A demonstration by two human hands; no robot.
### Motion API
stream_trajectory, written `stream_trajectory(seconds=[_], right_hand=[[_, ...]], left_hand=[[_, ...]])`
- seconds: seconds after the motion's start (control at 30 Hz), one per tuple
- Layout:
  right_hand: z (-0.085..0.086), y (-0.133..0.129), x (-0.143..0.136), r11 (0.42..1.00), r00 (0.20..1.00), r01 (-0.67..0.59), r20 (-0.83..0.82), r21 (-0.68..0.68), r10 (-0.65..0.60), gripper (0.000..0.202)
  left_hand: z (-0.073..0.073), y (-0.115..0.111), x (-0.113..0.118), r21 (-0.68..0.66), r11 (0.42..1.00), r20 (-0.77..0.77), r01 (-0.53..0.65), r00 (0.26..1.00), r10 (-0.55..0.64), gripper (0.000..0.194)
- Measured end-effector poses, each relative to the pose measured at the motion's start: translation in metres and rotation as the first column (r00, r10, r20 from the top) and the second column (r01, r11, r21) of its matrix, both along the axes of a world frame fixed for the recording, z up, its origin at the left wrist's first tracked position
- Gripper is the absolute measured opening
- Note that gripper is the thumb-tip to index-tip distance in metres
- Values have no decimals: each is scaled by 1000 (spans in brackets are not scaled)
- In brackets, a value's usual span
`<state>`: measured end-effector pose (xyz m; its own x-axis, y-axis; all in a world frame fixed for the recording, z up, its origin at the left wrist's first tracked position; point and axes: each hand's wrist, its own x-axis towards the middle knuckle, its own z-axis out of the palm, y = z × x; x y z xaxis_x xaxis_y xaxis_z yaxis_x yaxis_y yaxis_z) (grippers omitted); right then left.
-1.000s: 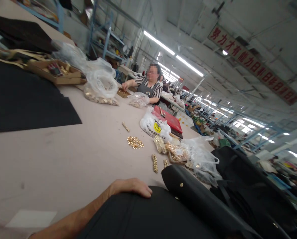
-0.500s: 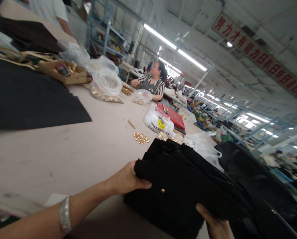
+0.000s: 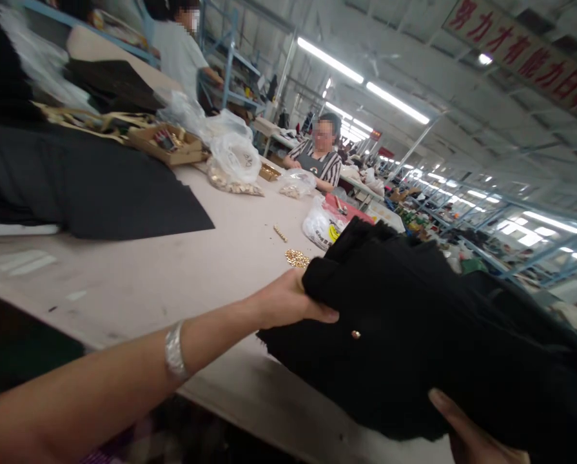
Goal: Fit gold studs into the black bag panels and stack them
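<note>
A thick stack of black fabric pieces (image 3: 394,309) is held between my two hands above the table's near edge. My left hand (image 3: 300,299) grips its left side, thumb on top and fingers hidden beneath or behind the cloth. At the lower edge my right hand (image 3: 467,425) clasps the stack, its thumb lying over the front face and its other fingers out of sight. One small gold stud (image 3: 356,334) shows on the front piece. Just beyond the stack, a pile of gold metal pieces (image 3: 296,258) lies on the table, partly covered by the fabric.
Black sheets (image 3: 124,187) lie on the table (image 3: 172,270) at the left. Behind them are a cardboard box (image 3: 172,148) and a plastic bag of small pieces (image 3: 234,167). A white bag (image 3: 317,222) rests near the stack. Two people are across the table.
The view has swung left and tilted. The black stack, still in both hands, is nearer and lifted higher, hiding more of the white bag and gold pieces.
</note>
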<state>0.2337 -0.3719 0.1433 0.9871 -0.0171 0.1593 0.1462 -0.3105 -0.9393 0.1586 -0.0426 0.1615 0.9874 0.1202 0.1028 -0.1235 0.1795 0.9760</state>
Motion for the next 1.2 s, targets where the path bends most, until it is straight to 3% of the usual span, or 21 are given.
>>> stream_trajectory(seconds=[0.1,0.13,0.2,0.27,0.33,0.4,0.47,0.57,0.63,0.67,0.73,0.8,0.9,1.0,1.1,1.2], right_hand=[[16,29,8,987,987,-11,-154,159,35,87],[14,41,9,974,966,-4,-249,224,61,93],[-1,67,6,946,886,-8,-437,324,157,96],[-30,96,-3,922,801,-77,-528,379,284,87],[-63,122,-14,894,751,-196,-525,403,401,73],[-89,140,-21,879,756,-312,-467,360,459,62],[-103,145,-19,883,775,-399,-424,246,468,55],[-101,119,6,895,812,-447,-428,-16,398,60],[-93,84,33,909,921,-310,-325,-281,214,66],[-90,65,49,890,968,-192,-231,-414,102,71],[-89,27,79,789,993,-31,-106,-614,-43,87],[-94,-1,107,703,989,-33,-125,-710,-81,102],[-105,-21,136,683,978,-95,-196,-724,-72,108],[-107,-23,148,751,964,-115,-256,-651,-74,95],[-101,-19,142,883,904,-195,-427,-427,-7,66],[-94,-17,129,954,824,-257,-551,-157,131,48]], left_hand=[[36,29,11,-10,994,-152,110,982,-110,40],[42,43,14,24,992,-235,123,965,-114,44],[38,72,19,99,988,-376,121,923,-76,51],[20,101,17,139,984,-475,114,879,-34,50],[-8,124,9,164,979,-567,121,824,-7,44],[-38,139,-2,174,977,-606,121,795,9,43],[-62,149,-11,147,981,-613,127,790,-10,45],[-85,158,-15,81,987,-603,140,796,-64,51],[-93,161,-13,44,989,-587,140,805,-88,53],[-96,162,-12,29,990,-579,136,810,-95,53],[-99,162,-10,5,993,-562,121,821,-97,52],[-103,162,-9,-7,995,-549,101,831,-88,50],[-107,163,-10,-1,997,-536,75,842,-64,49],[-111,165,-10,6,998,-524,62,851,-49,49],[-113,166,-11,1,998,-511,65,858,-55,49],[-112,166,-11,-1,997,-510,73,858,-63,50]])
